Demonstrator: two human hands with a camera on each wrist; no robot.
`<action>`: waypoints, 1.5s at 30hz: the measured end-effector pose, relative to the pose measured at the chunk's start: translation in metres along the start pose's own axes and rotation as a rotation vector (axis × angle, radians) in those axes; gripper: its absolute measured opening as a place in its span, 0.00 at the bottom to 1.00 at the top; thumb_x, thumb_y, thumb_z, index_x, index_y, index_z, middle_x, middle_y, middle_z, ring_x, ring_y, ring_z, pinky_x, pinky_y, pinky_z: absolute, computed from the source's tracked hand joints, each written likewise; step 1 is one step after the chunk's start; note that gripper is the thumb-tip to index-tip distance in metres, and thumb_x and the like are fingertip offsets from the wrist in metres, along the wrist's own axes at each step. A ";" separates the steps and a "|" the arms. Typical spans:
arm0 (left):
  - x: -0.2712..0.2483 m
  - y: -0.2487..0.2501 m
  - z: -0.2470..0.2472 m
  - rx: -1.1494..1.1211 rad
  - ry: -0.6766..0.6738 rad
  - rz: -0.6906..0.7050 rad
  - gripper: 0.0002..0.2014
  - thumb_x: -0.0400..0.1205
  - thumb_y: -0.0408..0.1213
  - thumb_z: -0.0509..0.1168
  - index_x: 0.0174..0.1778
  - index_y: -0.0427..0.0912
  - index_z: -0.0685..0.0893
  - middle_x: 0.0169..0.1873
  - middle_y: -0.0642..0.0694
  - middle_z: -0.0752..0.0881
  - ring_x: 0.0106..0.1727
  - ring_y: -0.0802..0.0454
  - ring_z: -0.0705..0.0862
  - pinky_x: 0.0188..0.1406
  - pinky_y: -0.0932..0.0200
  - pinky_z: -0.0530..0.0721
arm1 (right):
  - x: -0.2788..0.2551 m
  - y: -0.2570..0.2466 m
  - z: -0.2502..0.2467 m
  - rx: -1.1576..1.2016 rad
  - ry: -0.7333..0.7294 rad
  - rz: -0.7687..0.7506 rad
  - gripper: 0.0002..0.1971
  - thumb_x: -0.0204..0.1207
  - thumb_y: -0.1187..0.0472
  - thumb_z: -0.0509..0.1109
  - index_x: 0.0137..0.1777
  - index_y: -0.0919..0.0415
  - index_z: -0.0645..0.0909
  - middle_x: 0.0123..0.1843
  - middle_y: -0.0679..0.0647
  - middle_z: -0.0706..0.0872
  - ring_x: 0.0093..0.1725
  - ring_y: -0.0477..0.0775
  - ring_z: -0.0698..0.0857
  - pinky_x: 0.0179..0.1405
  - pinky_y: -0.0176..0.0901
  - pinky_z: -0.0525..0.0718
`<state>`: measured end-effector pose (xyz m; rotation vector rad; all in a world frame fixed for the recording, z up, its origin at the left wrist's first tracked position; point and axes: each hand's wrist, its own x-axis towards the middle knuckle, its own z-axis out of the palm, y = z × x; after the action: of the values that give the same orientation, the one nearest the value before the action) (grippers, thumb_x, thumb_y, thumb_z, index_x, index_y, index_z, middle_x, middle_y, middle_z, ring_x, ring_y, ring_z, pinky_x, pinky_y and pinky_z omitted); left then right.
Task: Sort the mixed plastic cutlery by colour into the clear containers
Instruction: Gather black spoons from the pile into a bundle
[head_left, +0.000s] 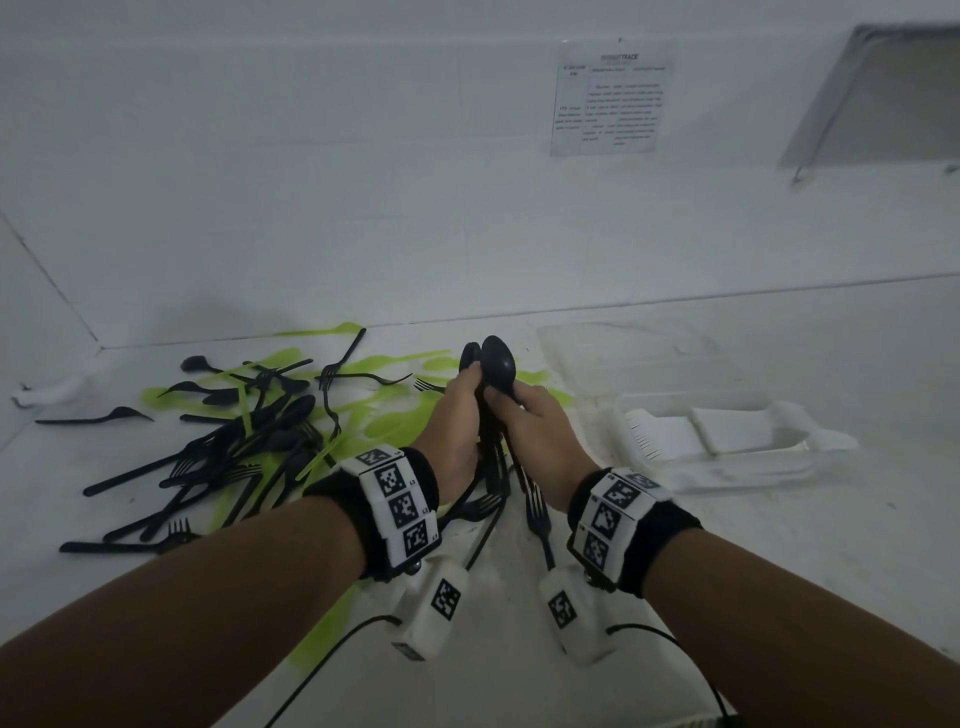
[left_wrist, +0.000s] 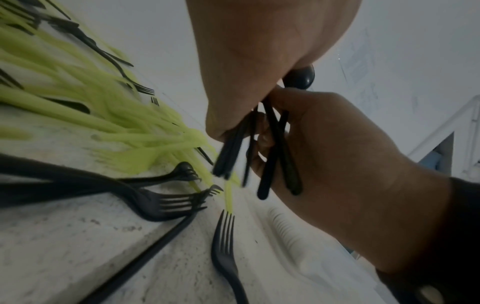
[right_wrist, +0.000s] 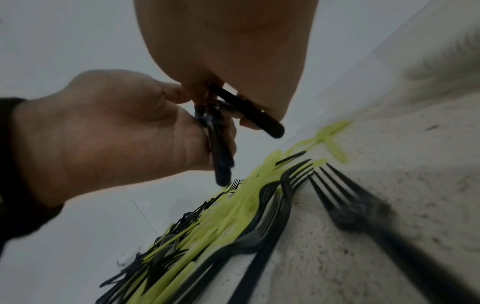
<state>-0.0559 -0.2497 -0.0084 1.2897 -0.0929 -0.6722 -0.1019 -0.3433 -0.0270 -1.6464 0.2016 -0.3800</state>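
Note:
Both hands meet over the middle of the white table and grip one bundle of black spoons (head_left: 497, 364), bowls up and handles hanging down. My left hand (head_left: 464, 387) curls round it from the left, my right hand (head_left: 514, 408) from the right. In the left wrist view the black handles (left_wrist: 275, 148) stick out below my left hand (left_wrist: 259, 61). In the right wrist view my right hand (right_wrist: 228, 51) pinches the same handles (right_wrist: 221, 144). Black cutlery (head_left: 249, 447) and green cutlery (head_left: 395, 405) lie mixed on the table. A clear container (head_left: 587, 343) stands to the right.
A second clear container (head_left: 779, 467) at the right holds white cutlery (head_left: 670, 431). Black forks (head_left: 537, 514) lie just below my hands. A wall with a printed sheet (head_left: 610, 98) rises behind the table. A white piece (head_left: 47, 392) lies at the far left.

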 end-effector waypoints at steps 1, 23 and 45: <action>-0.002 0.000 -0.001 0.026 -0.027 -0.004 0.19 0.90 0.47 0.57 0.64 0.39 0.86 0.50 0.44 0.91 0.46 0.54 0.91 0.42 0.58 0.86 | -0.002 -0.003 -0.002 0.059 -0.024 0.052 0.13 0.88 0.63 0.63 0.56 0.67 0.88 0.52 0.64 0.92 0.53 0.63 0.91 0.57 0.55 0.88; 0.002 -0.002 -0.005 0.025 0.059 0.034 0.19 0.88 0.40 0.55 0.69 0.35 0.82 0.63 0.36 0.87 0.65 0.45 0.86 0.73 0.43 0.81 | 0.003 -0.004 0.008 0.111 -0.010 0.142 0.19 0.86 0.65 0.65 0.75 0.53 0.84 0.68 0.46 0.89 0.65 0.39 0.87 0.73 0.42 0.81; 0.007 0.027 -0.043 0.156 -0.019 0.143 0.09 0.88 0.37 0.66 0.64 0.46 0.82 0.57 0.45 0.83 0.58 0.48 0.81 0.55 0.56 0.74 | -0.001 -0.001 -0.019 -0.688 -0.108 -0.113 0.12 0.88 0.49 0.64 0.57 0.55 0.83 0.47 0.49 0.80 0.47 0.50 0.79 0.48 0.49 0.77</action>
<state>-0.0208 -0.2133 0.0012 1.4124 -0.2545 -0.5629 -0.1098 -0.3600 -0.0245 -2.3574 0.1668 -0.3216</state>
